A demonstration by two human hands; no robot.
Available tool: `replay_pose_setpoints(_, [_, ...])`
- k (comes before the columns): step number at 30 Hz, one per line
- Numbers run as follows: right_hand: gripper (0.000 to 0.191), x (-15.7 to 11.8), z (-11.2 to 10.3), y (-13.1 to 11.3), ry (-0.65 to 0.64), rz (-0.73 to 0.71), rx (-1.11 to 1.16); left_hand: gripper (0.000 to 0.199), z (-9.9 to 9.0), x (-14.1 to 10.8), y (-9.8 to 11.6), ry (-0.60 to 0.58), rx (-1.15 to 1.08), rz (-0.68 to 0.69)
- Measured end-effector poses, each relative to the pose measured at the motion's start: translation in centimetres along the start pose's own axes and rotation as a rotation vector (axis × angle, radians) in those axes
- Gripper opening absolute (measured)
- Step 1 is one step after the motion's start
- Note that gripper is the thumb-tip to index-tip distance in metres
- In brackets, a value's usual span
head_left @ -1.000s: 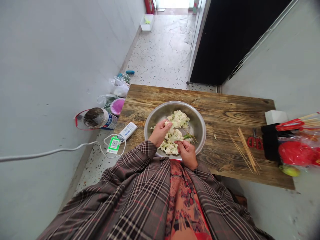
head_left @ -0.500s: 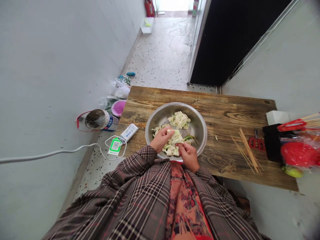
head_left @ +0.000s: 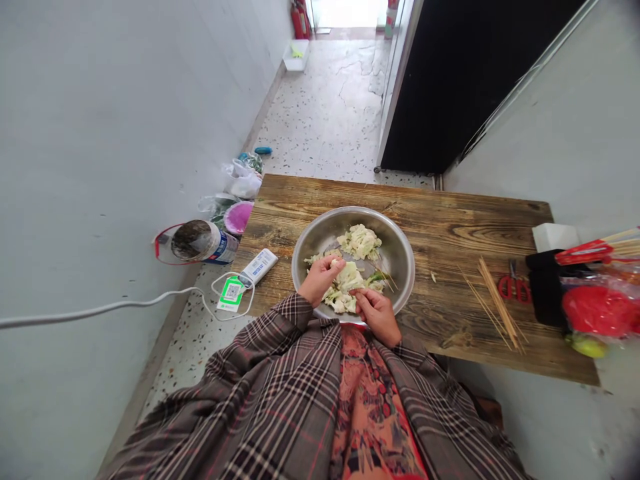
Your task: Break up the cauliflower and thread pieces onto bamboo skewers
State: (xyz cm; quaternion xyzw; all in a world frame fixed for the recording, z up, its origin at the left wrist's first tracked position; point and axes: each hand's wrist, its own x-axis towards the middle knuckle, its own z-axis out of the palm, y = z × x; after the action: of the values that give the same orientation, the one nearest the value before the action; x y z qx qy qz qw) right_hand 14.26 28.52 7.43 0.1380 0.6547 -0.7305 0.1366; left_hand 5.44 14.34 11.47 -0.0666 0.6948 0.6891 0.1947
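Clearly, the left hand hides cauliflower (partly).

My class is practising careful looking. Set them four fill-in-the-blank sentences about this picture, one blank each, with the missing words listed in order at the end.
1. The left hand and right hand are handling pale florets of ____ in the metal bowl.
2. The scissors have ____ handles.
3. In the picture, the bucket appears to the ____ of the table.
4. The tabletop is made of ____.

Missing words: cauliflower; red; left; wood.
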Motion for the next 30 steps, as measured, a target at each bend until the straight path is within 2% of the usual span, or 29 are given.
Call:
replay_pose_setpoints(5, [0.037, 0.04, 0.00, 0.36, 0.080, -0.102, -0.100, 0.033, 0.07, -0.25, -0.73, 0.003, -0.044, -0.040])
replay_pose_setpoints(13, [0.035, -0.44, 0.41, 0.03, 0.116, -0.174, -0.228, 0.033, 0.00, -0.45, -0.85, -0.054, -0.095, -0.090])
replay_pose_setpoints(20, [0.033, -0.06, 0.45, -0.36, 0.154, -0.253, -0.305, 0.034, 0.27, -0.38, -0.98, -0.074, -0.082, -0.065])
replay_pose_setpoints(24, [0.033, 0.30, 0.20, -0.53, 0.147, -0.246, -0.306, 0.033, 0.31, -0.30, -1.09, -0.066, -0.079, -0.063])
replay_pose_setpoints(30, [0.033, 0.33, -0.16, -0.36, 0.069, -0.203, -0.275, 0.032, -0.13, -0.06, -1.06, -0.030, -0.021, -0.018])
